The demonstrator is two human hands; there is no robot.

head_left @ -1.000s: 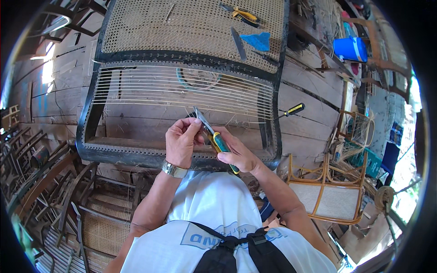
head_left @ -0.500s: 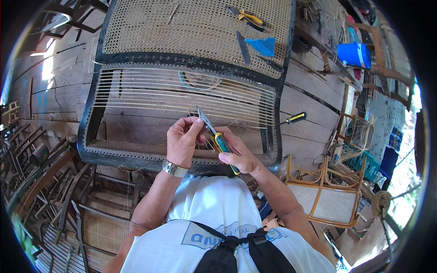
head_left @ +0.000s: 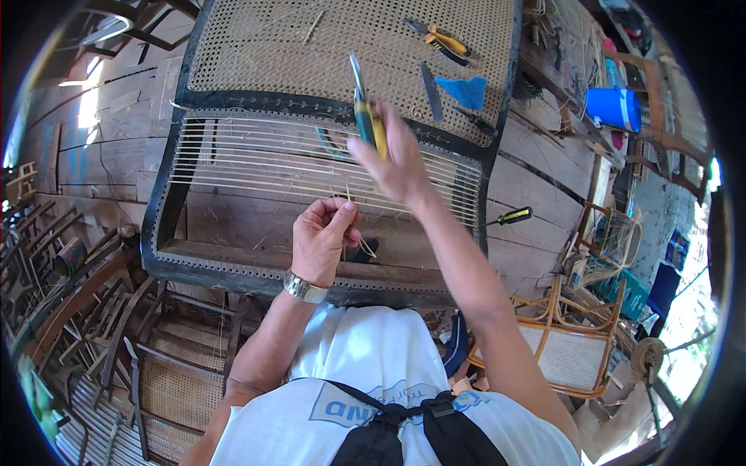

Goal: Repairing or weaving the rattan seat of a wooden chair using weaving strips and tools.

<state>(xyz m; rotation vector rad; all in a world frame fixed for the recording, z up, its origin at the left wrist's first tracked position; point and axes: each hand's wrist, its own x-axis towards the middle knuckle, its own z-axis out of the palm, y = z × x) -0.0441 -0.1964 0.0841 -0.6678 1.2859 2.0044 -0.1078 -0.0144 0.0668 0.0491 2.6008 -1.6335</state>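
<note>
My left hand (head_left: 322, 235) pinches a thin strand of cane (head_left: 370, 246), whose loose loop hangs below the fingers. My right hand (head_left: 398, 159), smeared by motion, grips a pair of snips (head_left: 364, 116) with green and yellow handles, blade pointing away from me. The snips are over the frame's middle rail, apart from the strand. Long cane strands (head_left: 256, 167) run side to side across the near opening of the dark wooden frame (head_left: 148, 233), just beyond my left hand. The frame's far panel (head_left: 272, 46) is finished woven cane.
Yellow-handled pliers (head_left: 444, 43), a flat blade (head_left: 430, 92) and a blue cloth piece (head_left: 465, 92) lie on the woven panel. A screwdriver (head_left: 514, 215) sticks out at the frame's right edge. Chairs (head_left: 179, 380) stand near left, and a rattan chair (head_left: 571, 342) near right.
My right hand has swung the snips away from my left hand, up toward the woven panel. My left hand stays low, still pinching the cane. The view has shifted slightly.
</note>
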